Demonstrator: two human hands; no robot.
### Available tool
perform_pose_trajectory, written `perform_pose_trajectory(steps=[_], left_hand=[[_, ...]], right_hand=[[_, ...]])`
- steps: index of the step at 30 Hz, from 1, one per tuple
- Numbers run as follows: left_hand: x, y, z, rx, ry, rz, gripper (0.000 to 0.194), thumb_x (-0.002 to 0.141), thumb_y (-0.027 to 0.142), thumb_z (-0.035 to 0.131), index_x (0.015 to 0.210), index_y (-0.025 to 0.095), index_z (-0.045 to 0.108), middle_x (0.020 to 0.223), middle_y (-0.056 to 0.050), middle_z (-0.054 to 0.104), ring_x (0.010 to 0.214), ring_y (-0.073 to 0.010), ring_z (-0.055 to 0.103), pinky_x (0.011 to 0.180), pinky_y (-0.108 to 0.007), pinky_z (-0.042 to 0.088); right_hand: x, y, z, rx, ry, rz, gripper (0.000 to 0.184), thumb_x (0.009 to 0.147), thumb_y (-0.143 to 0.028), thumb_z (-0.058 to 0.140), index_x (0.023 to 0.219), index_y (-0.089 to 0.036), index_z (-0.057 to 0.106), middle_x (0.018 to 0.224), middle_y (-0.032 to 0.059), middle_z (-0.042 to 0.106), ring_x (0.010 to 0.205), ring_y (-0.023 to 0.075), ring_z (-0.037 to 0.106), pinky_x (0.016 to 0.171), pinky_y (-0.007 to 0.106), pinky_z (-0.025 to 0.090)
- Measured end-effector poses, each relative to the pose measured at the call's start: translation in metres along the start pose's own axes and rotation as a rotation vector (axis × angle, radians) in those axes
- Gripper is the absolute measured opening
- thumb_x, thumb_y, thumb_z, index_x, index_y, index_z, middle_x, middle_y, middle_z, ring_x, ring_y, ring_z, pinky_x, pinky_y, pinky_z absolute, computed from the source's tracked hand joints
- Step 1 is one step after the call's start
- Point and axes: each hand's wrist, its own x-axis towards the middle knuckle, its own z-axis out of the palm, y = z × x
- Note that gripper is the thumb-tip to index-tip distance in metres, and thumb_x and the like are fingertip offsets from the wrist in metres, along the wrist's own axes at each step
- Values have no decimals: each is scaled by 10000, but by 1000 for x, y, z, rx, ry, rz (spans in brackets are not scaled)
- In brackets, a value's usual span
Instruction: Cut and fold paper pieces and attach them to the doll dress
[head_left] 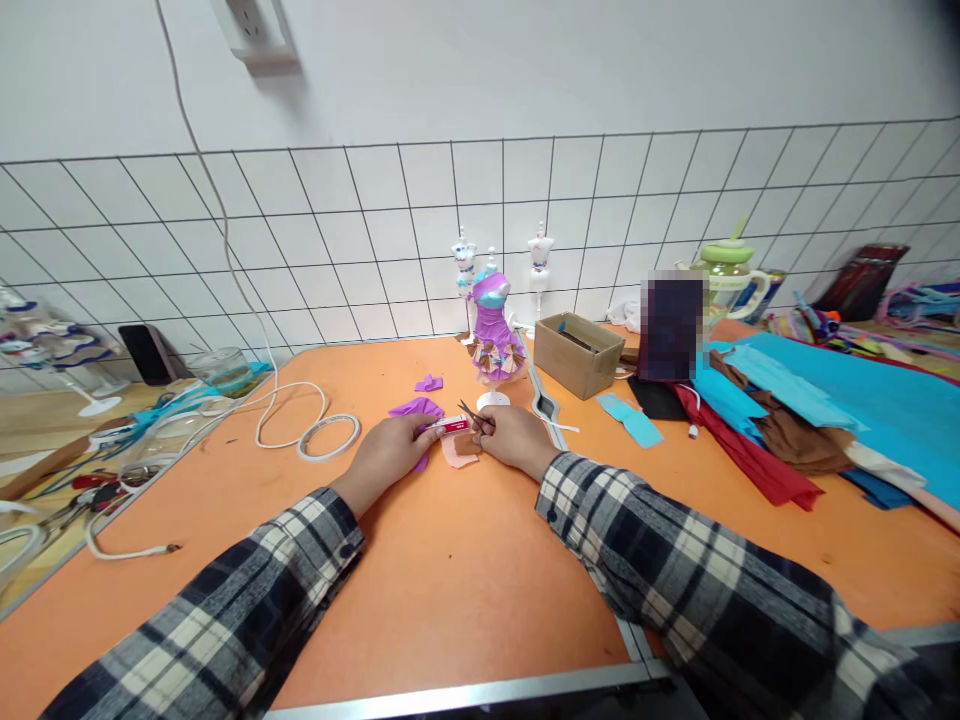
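Note:
My left hand (397, 447) is closed, thumb and fingers pinching the left end of a small red-and-white box or tube (454, 426). My right hand (517, 438) is closed round a small pair of scissors (472, 413), whose blades point up and left towards that item. Beneath and between the hands lie a pale pink cloth scrap (460, 458) and a brown scrap (468, 444). Purple cloth (417, 407) lies beside my left hand, partly hidden by it. Just beyond stands a miniature dress form (493, 325) in a purple dress with a brown-and-purple ruffled hem.
Behind stand white miniature dress forms (540, 255). A cardboard box (574, 360), a blue cloth scrap (631, 420) and piled coloured fabrics (795, 420) are on the right. A roll of tape (328, 437) and a white cable (274, 400) lie left on the orange table (450, 600).

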Motion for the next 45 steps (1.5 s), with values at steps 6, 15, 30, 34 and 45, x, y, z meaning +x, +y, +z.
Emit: perform_pose_trajectory(steps=[6,15,30,34,45], left_hand=[[0,-6,2,-105,-22,82,441,896,518,465,1199,272,670,803,-47,744,735,-233,679,583,-270,401],[-9,-1,-3,138,7,164,474,909,488,461,1316,274,573,1061,-92,734,909,-299,678,671,-323,446],[-40,35,7,-1233,-171,211,762,780,266,693,1424,328,291,1320,-114,462,768,-118,566,665,-284,503],[-48,45,6,-1326,-238,218,854,739,214,739,1427,379,261,1380,-123,387,780,-107,592,660,-276,510],[-38,33,8,-1221,-293,152,595,728,282,719,1280,217,505,1028,-67,587,759,-144,543,684,-293,479]], right_hand=[[17,5,7,-12,-16,47,94,754,-306,648,741,-213,649,750,-1,652,651,130,539,525,249,253],[3,7,0,75,38,-14,116,784,-327,641,838,-226,661,777,-18,668,697,125,559,551,233,280],[-53,-22,-3,705,36,-30,254,753,-281,683,987,-184,654,989,36,702,802,144,612,715,270,477],[-59,-24,-3,839,-58,-12,284,721,-248,699,987,-162,651,991,55,703,811,148,629,721,280,501],[-54,-21,-10,939,-5,25,131,735,-232,645,847,-165,637,853,35,702,782,151,652,678,261,505]])
